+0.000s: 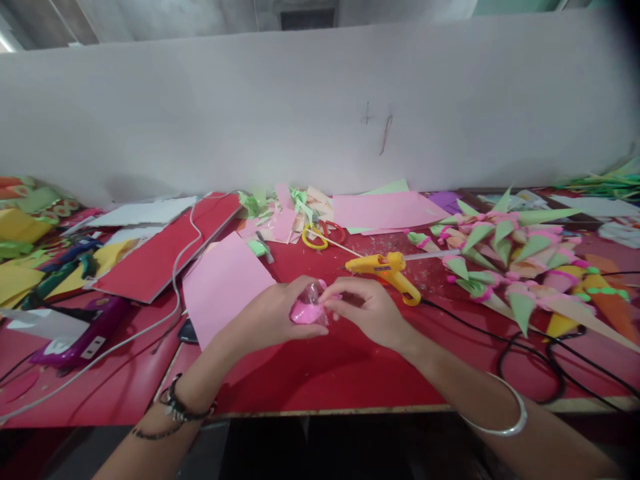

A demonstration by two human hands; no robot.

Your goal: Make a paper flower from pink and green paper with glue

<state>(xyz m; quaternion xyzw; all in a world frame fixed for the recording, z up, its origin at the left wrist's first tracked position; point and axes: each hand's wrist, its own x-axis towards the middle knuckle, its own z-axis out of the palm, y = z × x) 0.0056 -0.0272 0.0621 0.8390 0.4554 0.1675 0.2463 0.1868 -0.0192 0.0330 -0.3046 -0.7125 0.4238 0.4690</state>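
Near the middle of the red table [350, 373], my left hand [273, 313] is wrapped round a small clear plastic packet of bright pink material [306, 312]. The fingers of my right hand [367, 308] are pinched together at the packet's right side, where a bit of pink shows; exactly what they grip is too small to tell. Just behind my right hand lies a yellow glue gun [387, 268] with a glue stick in its back. A large pink paper sheet [225, 283] lies beyond my left hand.
Green and pink paper cones [505, 247] are piled on the right, with black cables [530, 360] in front. Scissors [315, 237] and paper scraps [277, 217] lie at the back. To the left are a red board [170, 250], a white cable [175, 280] and a purple power strip [83, 340].
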